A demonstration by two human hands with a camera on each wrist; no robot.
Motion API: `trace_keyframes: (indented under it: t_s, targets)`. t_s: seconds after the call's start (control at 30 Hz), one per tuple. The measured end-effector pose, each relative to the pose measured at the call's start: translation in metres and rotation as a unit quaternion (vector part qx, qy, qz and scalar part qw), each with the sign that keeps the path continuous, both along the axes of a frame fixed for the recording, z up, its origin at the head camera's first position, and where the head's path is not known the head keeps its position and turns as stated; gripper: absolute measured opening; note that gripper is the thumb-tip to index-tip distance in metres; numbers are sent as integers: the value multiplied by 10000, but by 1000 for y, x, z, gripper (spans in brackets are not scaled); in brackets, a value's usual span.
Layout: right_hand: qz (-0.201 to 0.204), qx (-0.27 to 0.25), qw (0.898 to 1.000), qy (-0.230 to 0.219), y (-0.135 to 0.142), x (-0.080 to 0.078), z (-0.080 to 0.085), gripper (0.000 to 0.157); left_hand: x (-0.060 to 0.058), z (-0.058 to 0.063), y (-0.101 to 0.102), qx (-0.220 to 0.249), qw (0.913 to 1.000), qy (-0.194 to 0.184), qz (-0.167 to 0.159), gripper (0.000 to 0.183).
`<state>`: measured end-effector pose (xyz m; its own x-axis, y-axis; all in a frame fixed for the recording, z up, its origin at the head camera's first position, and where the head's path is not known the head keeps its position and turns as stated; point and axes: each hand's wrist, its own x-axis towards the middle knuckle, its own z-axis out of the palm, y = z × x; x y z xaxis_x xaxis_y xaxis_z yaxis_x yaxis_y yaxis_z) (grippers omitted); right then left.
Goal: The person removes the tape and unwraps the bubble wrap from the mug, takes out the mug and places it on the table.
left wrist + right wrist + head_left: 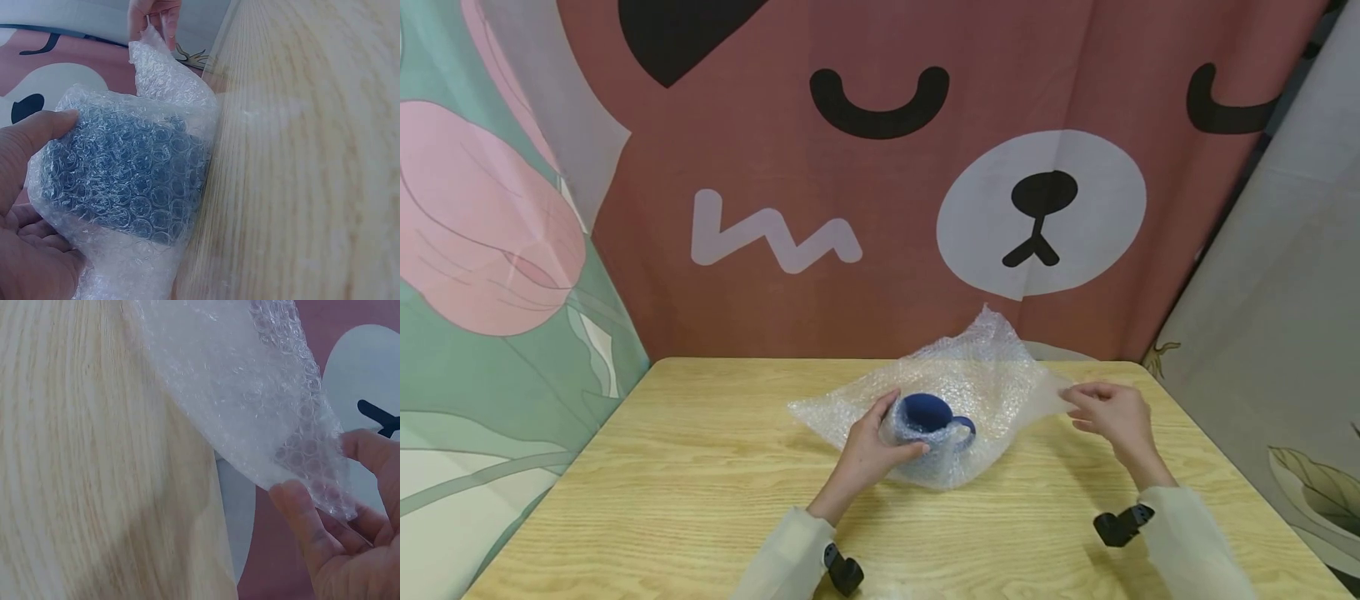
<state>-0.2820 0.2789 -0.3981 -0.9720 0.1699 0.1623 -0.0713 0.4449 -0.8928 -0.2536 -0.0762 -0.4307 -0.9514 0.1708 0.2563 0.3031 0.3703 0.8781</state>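
Note:
A blue mug point(927, 412) stands on the table with its handle to the right, its near side covered by bubble wrap point(1000, 367). My left hand point(874, 442) grips the mug through the wrap, thumb in front and fingers round the left side. In the left wrist view the wrapped mug point(131, 169) shows blue through the bubbles, beside the left thumb. Off to the right, my right hand point(1108, 417) pinches a corner of the wrap and holds it raised above the table. The right wrist view shows that corner of bubble wrap point(306, 450) between the thumb and fingers.
The wooden table point(700, 475) runs back to a curtain point(760, 308) printed with a bear face. Patterned cloth hangs at the left point(482, 250) and right sides. A small black camera is strapped to each wrist.

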Motion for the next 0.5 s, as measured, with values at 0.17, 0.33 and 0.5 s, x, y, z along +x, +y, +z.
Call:
trace_keyframes:
  t_s: [0.17, 0.33, 0.5]
  targets:
    - [275, 14, 9990, -344, 5, 3, -2, 56, 0, 0, 0, -23, 10000, 17, -6, 88]
    - [432, 467, 9966, -523, 11, 5, -6, 58, 0, 1, -1, -15, 10000, 62, -13, 89]
    - [397, 1077, 9914, -631, 19, 6, -10, 63, 0, 1, -1, 12, 10000, 69, -23, 88]
